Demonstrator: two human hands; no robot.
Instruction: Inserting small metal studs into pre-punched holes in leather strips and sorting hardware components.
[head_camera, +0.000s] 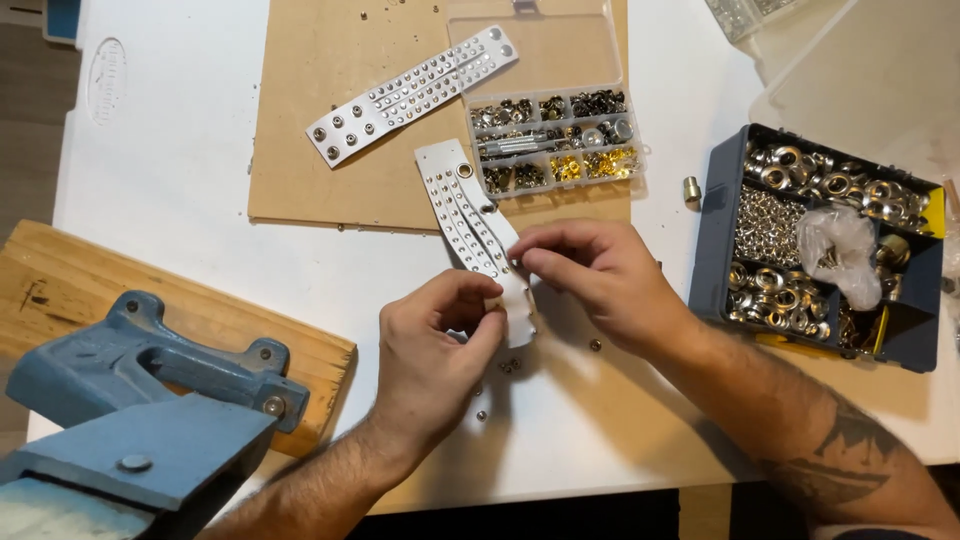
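My left hand pinches the near end of a white studded strap between thumb and forefinger. My right hand meets it from the right, fingertips closed on the same strap just above the left thumb. The strap runs up and away from the hands, its far end with a metal eyelet lying on the brown board. A second white studded strap lies diagonally on that board. A few small loose rivets rest on the white table under my hands.
A clear compartment box of small rivets sits open behind the strap. A dark blue tray of metal eyelets holding a plastic bag stands at the right. A blue hand press on a wooden plank fills the lower left.
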